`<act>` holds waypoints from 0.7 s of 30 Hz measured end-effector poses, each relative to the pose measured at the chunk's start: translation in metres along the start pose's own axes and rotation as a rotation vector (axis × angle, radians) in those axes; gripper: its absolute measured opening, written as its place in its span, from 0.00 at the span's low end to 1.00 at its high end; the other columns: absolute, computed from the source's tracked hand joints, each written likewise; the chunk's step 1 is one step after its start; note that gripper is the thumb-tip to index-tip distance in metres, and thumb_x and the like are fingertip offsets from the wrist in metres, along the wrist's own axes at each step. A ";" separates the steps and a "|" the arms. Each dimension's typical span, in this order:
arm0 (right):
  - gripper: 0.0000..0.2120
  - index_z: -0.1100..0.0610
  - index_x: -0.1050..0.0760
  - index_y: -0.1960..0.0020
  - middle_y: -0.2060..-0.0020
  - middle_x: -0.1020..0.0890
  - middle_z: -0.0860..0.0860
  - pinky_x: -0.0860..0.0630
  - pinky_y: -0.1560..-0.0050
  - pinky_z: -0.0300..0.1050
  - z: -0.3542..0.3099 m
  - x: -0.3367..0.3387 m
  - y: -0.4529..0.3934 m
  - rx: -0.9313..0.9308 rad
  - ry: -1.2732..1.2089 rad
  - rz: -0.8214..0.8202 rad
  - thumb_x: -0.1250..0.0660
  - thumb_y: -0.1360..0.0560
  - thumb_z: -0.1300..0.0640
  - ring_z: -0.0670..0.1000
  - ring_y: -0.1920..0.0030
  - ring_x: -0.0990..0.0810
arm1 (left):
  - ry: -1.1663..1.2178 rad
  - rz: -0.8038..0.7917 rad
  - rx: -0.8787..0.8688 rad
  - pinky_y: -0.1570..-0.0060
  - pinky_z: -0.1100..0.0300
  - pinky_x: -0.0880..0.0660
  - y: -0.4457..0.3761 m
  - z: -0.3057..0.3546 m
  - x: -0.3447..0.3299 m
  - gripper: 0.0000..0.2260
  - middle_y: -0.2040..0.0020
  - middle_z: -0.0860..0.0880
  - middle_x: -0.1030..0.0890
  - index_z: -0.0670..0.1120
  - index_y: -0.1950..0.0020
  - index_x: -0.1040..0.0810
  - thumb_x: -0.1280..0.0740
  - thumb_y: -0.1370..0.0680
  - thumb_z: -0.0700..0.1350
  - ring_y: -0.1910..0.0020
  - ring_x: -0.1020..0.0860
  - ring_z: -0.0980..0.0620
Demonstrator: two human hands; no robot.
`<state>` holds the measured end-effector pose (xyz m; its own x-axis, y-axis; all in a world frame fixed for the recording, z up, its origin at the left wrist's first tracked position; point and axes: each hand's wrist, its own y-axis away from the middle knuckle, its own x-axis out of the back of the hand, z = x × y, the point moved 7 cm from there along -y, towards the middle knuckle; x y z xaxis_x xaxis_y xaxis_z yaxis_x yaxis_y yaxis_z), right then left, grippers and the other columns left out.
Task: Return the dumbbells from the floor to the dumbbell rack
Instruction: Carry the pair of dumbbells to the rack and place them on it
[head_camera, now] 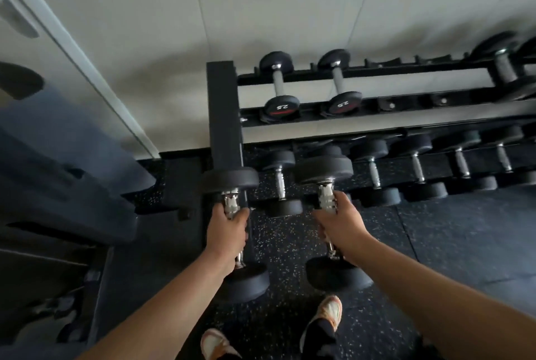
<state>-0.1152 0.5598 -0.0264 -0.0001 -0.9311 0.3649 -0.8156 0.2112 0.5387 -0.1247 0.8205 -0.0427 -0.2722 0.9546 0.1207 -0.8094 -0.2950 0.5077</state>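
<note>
I hold two black dumbbells with chrome handles, one in each hand, off the floor in front of the rack. My left hand (227,229) grips the handle of the left dumbbell (230,178), whose far head overlaps the rack's left post (223,104). My right hand (340,223) grips the handle of the right dumbbell (323,169), whose far head is level with the lower shelf. The black dumbbell rack (377,120) stands against the white wall. Its top shelf carries two small dumbbells marked 2.5 (280,81) and another pair at the far right.
The lower shelf holds a row of several black dumbbells (417,168). The floor is black speckled rubber (449,243). Dark gym equipment (58,185) stands on the left beside a mirror or glass panel. My shoes (327,313) show at the bottom.
</note>
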 end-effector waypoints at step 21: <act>0.26 0.54 0.29 0.34 0.63 0.16 0.54 0.27 0.77 0.43 0.033 0.341 -0.119 -0.025 -0.164 0.228 0.27 0.31 0.60 0.49 0.76 0.23 | -0.139 -0.197 -0.086 0.78 0.59 0.31 -0.020 0.103 -0.375 0.05 0.69 0.46 0.22 0.46 0.52 0.25 0.30 0.25 0.44 0.77 0.27 0.51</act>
<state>-0.0370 0.2077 0.0086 -0.2769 -0.8940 0.3523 -0.7693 0.4259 0.4762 0.0474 0.4726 -0.0104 -0.0351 0.9887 0.1458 -0.8829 -0.0991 0.4590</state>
